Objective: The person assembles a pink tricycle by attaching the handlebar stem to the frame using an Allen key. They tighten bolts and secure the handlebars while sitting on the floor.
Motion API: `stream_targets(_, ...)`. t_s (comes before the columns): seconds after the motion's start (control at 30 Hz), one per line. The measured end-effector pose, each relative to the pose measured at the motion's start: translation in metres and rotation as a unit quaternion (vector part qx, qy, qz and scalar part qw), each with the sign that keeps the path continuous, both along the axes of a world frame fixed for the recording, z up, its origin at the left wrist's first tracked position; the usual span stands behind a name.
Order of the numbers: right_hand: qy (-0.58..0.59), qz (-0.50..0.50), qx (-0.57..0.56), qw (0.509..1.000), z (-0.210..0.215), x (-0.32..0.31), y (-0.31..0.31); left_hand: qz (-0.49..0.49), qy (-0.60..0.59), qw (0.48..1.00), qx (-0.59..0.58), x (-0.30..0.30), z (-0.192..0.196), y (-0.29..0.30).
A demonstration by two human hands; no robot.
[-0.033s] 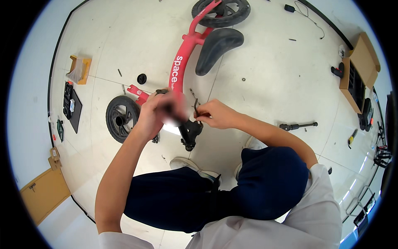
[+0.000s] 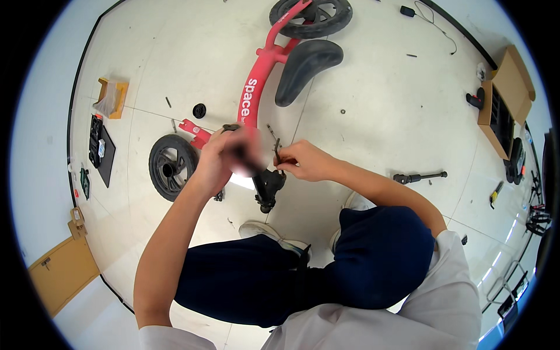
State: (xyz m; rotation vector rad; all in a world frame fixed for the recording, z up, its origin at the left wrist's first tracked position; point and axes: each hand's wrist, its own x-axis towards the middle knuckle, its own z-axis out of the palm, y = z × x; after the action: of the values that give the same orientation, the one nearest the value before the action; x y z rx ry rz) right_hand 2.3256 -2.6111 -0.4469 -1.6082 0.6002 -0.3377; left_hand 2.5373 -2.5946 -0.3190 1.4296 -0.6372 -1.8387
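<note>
A red balance bike frame [image 2: 251,99] lies on its side on the floor in front of me. My left hand [image 2: 216,157] is closed round its near end, where a blurred patch hides the fingertips and part of the joint. Below that patch sticks out a black stem with a clamp [image 2: 269,189]. My right hand [image 2: 304,161] pinches a small dark hex key [image 2: 277,149] just right of the clamp; its lower end meets the black part, though the exact contact is too small to tell. The black saddle [image 2: 309,67] and one wheel [image 2: 312,17] are on the far part.
A loose wheel [image 2: 172,169] and a red fork piece [image 2: 192,131] lie to the left, near a black round cap [image 2: 199,110]. A black stem-like part [image 2: 420,177] is on the right. Farther out are an opened cardboard box [image 2: 496,116] and a tool case [image 2: 96,140].
The hex key in my right hand has tilted slightly to the right at its upper end. Otherwise almost everything looks the same.
</note>
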Motion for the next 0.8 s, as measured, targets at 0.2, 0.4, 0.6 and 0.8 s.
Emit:
stream_targets(0.2,-0.022,-0.056,0.133,0.989,-0.037,-0.009,0.012,-0.067,0.0,0.998,0.007,-0.017,-0.027,-0.018)
stream_targets(0.4,-0.003,-0.129,0.287,0.949,-0.066,-0.01,0.021,-0.097,-0.046,0.993,0.046,-0.03,-0.058,-0.031)
stream_targets(0.6,0.011,-0.15,0.329,0.932,-0.089,-0.009,0.023,-0.145,-0.075,0.983,0.082,-0.041,-0.085,-0.046)
stream_targets(0.8,-0.023,-0.096,0.174,0.98,-0.068,0.006,0.032,-0.01,-0.025,0.996,0.09,-0.026,-0.046,-0.028)
